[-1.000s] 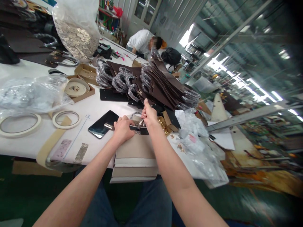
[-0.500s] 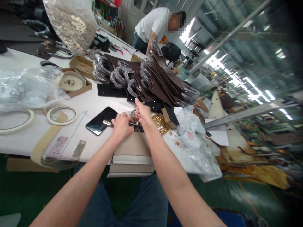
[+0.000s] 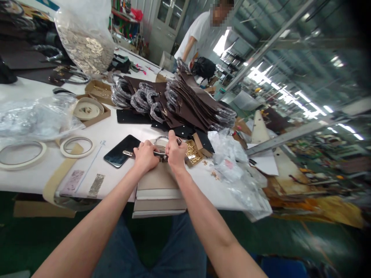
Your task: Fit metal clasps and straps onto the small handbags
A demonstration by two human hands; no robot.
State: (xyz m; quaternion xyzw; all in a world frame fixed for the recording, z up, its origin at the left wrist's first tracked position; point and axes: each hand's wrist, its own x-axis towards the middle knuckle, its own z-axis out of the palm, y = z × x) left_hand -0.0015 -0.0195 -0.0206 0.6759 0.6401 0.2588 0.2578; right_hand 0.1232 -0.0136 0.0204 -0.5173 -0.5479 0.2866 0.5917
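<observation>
On the table edge a beige bag (image 3: 160, 181) lies flat, both hands, left (image 3: 145, 156) and right (image 3: 175, 150), clenched on a dark strap (image 3: 160, 154) at its top (phone (image 3: 121, 150) alongside), brown bags (image 3: 185, 102) stacked beyond.

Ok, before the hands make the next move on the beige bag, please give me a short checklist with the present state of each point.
1. Left hand grips the top edge of the beige bag: ok.
2. Right hand is closed on the small dark tool: ok.
3. Bag fully supported by the table: not ok, it overhangs the front edge.
4. Phone is apart from the hands: ok.
5. Box of gold parts upright beside the right hand: ok.
6. Tool tip seated on the hardware: cannot tell, fingers hide it.
</observation>
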